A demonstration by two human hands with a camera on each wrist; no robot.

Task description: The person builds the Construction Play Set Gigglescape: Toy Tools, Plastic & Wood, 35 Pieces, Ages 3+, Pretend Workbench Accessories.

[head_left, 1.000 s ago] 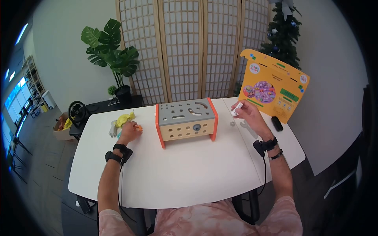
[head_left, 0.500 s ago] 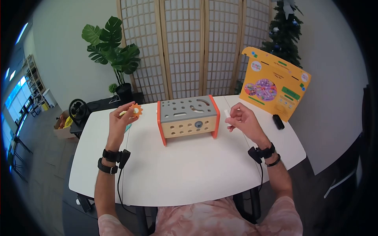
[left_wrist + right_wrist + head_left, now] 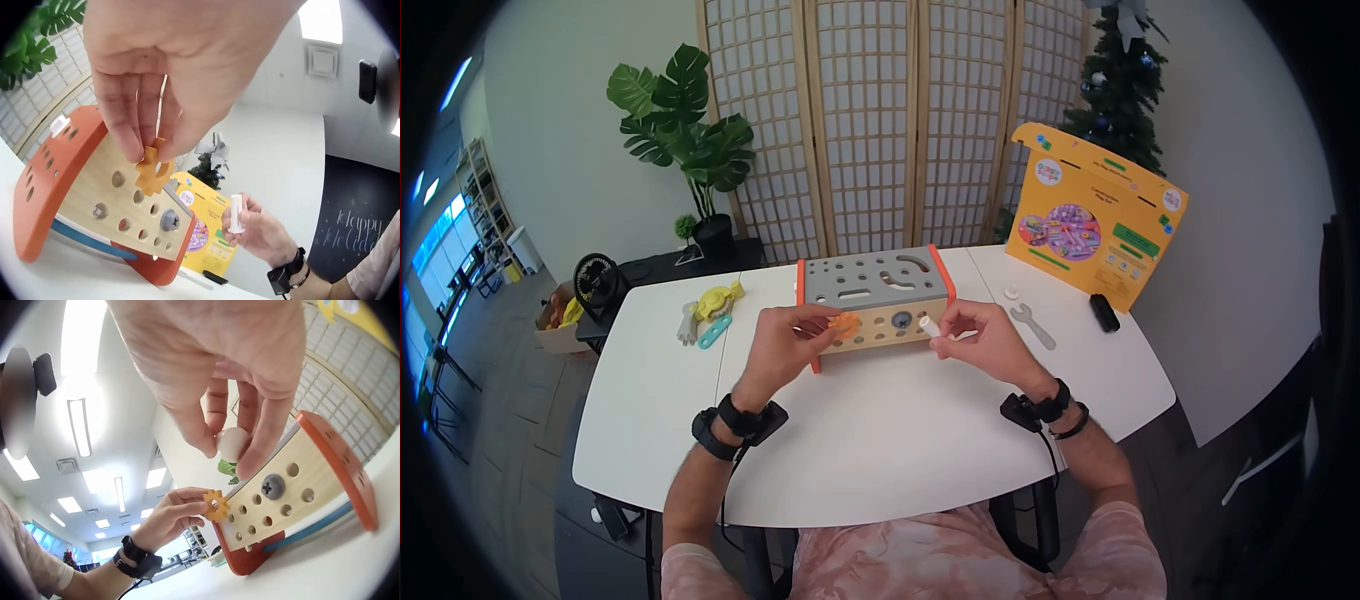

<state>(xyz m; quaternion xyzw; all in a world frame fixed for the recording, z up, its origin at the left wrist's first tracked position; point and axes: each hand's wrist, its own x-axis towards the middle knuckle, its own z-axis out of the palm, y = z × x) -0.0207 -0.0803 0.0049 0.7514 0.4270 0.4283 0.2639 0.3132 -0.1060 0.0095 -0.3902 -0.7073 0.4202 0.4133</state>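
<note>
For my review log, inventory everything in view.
Workbench: 1, grey top, centre
Gear: 1, orange, left fingers
Peg: 1, white, right fingers
Screw: 1, grey, workbench front
Wrench: 1, grey, right
Piece: 1, white, by wrench
Items: count unclear, yellow, grey, teal, left
Carton: 1, yellow, back right
Object: 1, black, by carton
Table: 1, white, beneath
Screen: 1, tan, white, behind
Plants: 2, green, back
Fan: 1, black, left
Tree: 1, green, behind carton
Cardboard box: 1, brown, floor
Hands: 2, bare, before workbench
</note>
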